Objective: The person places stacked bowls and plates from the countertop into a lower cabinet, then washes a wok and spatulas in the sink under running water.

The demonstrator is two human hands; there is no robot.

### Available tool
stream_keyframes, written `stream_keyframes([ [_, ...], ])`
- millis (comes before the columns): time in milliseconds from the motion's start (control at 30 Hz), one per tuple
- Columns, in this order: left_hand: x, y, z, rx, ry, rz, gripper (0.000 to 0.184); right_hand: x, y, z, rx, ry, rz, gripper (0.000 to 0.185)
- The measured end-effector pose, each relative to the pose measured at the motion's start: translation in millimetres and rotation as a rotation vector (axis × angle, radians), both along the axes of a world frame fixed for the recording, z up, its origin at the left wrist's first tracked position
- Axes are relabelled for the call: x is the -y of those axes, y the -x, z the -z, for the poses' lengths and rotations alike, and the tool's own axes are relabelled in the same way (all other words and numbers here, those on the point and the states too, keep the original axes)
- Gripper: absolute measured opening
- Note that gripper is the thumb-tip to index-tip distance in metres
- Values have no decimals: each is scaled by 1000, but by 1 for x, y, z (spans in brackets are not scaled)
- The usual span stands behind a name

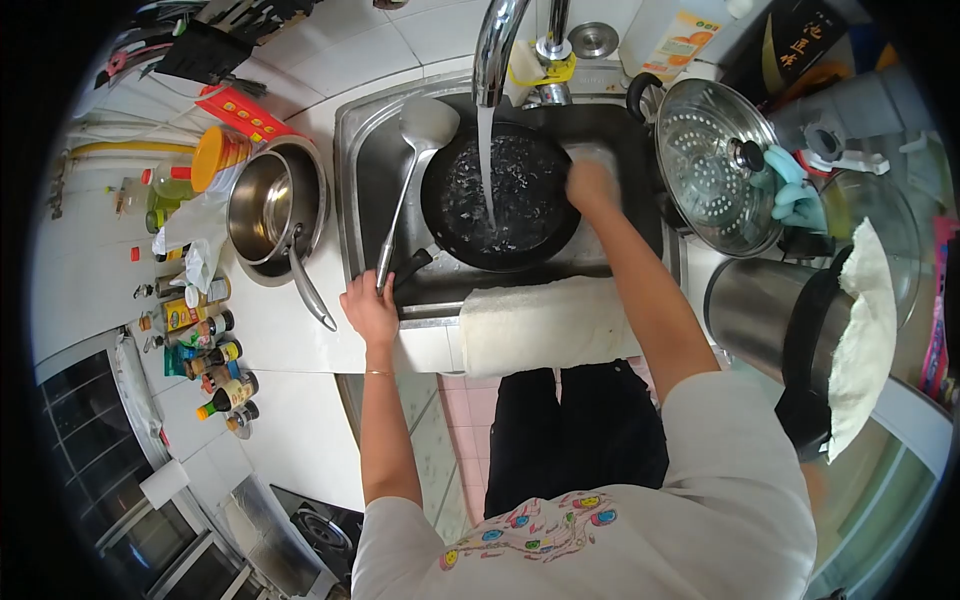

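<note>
Water from the faucet [492, 50] runs into a black frying pan [555, 235], which lies in the sink and holds water. My left hand [370, 310] is at the sink's front left edge, its fingers closed round the handle end of a metal wok spatula [428, 122]. The spatula's blade rests toward the back left of the sink. Close beside those fingers is the pan's black handle [413, 265]. My right hand [592, 187] is at the pan's right rim, smeared by motion; its fingers and anything in them cannot be made out.
A folded cloth [540, 325] hangs over the sink [350, 200] front. To the left stand a saucepan [262, 205] and several bottles [230, 395]. On the right are a pot with a glass lid [715, 165], pale blue gloves [797, 190] and a large steel pot [765, 310].
</note>
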State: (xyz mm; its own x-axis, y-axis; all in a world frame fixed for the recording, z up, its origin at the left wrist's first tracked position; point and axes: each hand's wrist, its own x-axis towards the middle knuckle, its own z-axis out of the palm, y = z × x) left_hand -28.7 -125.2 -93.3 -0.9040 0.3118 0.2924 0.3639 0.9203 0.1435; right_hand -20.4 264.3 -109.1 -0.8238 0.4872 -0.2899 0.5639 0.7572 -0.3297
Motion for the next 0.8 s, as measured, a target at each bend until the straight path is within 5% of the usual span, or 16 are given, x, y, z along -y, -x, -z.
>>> stream_keyframes([
  [167, 0, -1, 3, 24, 12, -19, 22, 41, -63, 11, 318, 264, -294, 22],
  [267, -1, -1, 2, 15, 5, -9, 21, 96, -29, 32, 104, 489, -568, 23],
  [400, -1, 2, 2, 0, -9, 18, 19, 112, 44, 1, -151, 486, 8, 22],
  [467, 1, -1, 0, 19, -8, 27, 19, 72, 62, 17, -14, 230, 122, 21],
  [633, 0, 0, 3, 2, 1, 9, 20, -6, -22, 8, 176, 76, -56, 21],
  [733, -2, -1, 1, -4, -15, 6, 21, 34, -55, 16, 315, 187, -310, 19],
  [800, -3, 0, 2, -8, -18, 7, 22, 73, -45, 12, 230, 551, -469, 21],
])
